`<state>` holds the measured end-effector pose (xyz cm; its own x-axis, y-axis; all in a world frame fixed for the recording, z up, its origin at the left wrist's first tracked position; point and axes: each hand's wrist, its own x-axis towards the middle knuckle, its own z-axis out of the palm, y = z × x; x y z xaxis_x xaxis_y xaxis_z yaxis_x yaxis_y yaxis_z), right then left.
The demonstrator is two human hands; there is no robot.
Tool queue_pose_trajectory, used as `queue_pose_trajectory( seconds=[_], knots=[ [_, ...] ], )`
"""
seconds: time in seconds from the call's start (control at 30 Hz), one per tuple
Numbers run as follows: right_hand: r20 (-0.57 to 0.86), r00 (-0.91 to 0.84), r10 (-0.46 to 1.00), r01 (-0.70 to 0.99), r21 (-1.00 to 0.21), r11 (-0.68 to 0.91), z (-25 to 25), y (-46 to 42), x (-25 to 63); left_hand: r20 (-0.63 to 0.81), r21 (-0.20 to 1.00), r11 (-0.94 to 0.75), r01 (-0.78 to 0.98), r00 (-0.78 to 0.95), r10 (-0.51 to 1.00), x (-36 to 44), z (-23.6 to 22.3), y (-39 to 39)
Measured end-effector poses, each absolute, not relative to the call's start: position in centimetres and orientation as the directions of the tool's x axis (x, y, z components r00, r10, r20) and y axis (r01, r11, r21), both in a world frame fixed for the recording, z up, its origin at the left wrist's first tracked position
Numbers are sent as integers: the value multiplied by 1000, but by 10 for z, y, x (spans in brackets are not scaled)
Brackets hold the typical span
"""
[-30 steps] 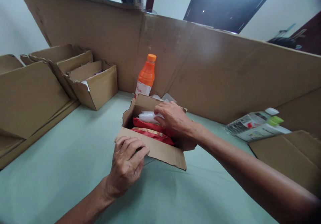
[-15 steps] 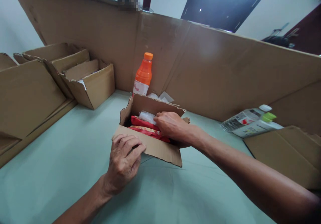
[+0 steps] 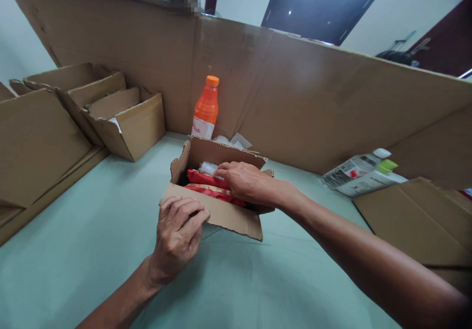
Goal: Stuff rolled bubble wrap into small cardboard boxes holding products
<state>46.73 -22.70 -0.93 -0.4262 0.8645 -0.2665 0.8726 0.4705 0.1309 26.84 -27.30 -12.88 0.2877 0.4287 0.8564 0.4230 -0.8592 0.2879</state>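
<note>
In the middle of the table stands a small cardboard box (image 3: pixel 217 215) with its top open. My left hand (image 3: pixel 180 225) grips the front flap at its left end, fingers over the edge. Inside lie red packets (image 3: pixel 206 177) and a clear plastic-wrapped bundle (image 3: pixel 209 167). My right hand (image 3: pixel 247 181) is in the right part of the box, its fingers stretched over the packets. Its fingertips reach the clear bundle; their undersides and the thumb are hidden. The right hand covers part of the packets.
Behind the box stands an orange bottle (image 3: pixel 206 107) beside some clear plastic wrap (image 3: pixel 236 141). Open cardboard boxes (image 3: pixel 143 127) line the left. Two bottles, one clear (image 3: pixel 350 169), one white with a green cap (image 3: pixel 368 183), lean beside a cardboard box (image 3: pixel 413 221). A cardboard wall (image 3: pixel 313 107) closes the back.
My right hand's fingers have loosened from a tight curl and straightened over the packets. My left hand stays on the flap. The whole view has shifted slightly.
</note>
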Motion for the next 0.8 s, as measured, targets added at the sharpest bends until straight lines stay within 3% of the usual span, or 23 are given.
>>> queue_pose_trajectory(
  seconds=[0.13,0.3,0.37,0.43,0.5,0.57,0.67,0.8],
  knots=[
    [-365,-390,845,907,3,420,-7,-211,465,853,289,-856,429,291,434,268,-130,-272],
    [-285,-457,843,889,-166,426,-6,-215,481,869,262,-847,462,269,415,265,-134,-276],
    [-151,-474,867,876,-177,448,-2,-233,492,891,259,-825,503,205,405,264,-135,-278],
    [83,-423,902,879,-203,431,2,-259,508,908,299,-799,523,100,406,263,-136,-277],
    [329,-261,908,877,-312,365,0,-290,527,903,379,-780,498,-16,429,262,-139,-273],
    [461,-17,887,851,-459,255,-14,-318,548,860,490,-751,443,-105,499,262,-144,-266],
    [371,193,908,770,-631,94,-58,-348,570,730,669,-646,367,-157,666,262,-156,-254],
    [185,189,964,663,-748,13,-118,-362,562,499,849,-455,270,-127,857,266,-176,-240]
  ],
)
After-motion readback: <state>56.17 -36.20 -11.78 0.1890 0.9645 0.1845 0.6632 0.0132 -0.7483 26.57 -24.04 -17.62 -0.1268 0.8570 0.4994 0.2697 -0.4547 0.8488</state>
